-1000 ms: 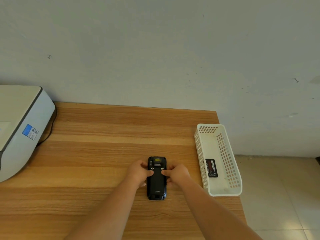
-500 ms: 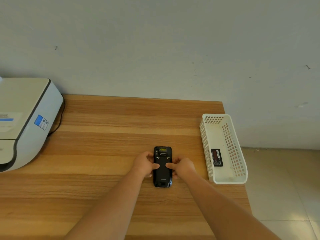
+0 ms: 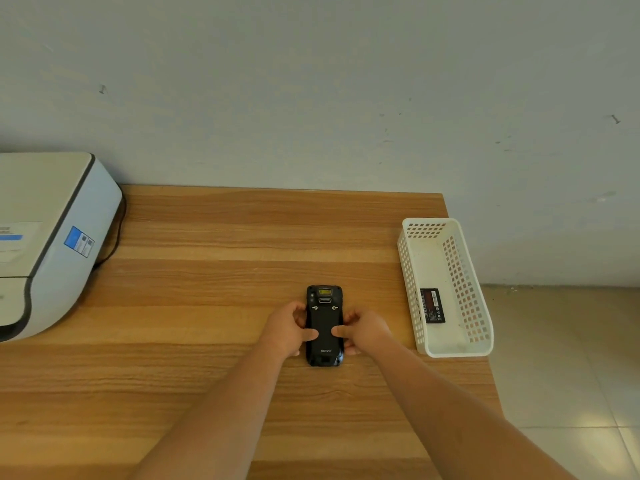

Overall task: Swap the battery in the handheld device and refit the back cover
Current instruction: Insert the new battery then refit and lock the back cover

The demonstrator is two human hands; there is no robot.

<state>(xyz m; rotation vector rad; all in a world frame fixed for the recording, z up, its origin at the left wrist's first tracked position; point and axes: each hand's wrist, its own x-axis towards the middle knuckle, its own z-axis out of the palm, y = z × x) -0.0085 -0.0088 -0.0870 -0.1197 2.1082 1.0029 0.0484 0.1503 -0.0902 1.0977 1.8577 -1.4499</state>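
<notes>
The black handheld device [image 3: 324,320] lies face down on the wooden table [image 3: 214,271], its back cover on and two small latches showing near its top. My left hand [image 3: 289,329] grips its left edge, thumb resting on the cover. My right hand [image 3: 363,330] grips the right edge, thumb also on the cover. A black battery [image 3: 432,305] with a red label lies in the white basket [image 3: 460,348] at the right.
A white and grey printer [image 3: 52,237] with a black cable stands at the table's left rear. The basket sits along the table's right edge, beyond which is tiled floor [image 3: 561,358]. A pale wall runs behind the table.
Both thumbs have slid down from the two latches near the device's top to the middle of the back cover. The camera view has shifted slightly.
</notes>
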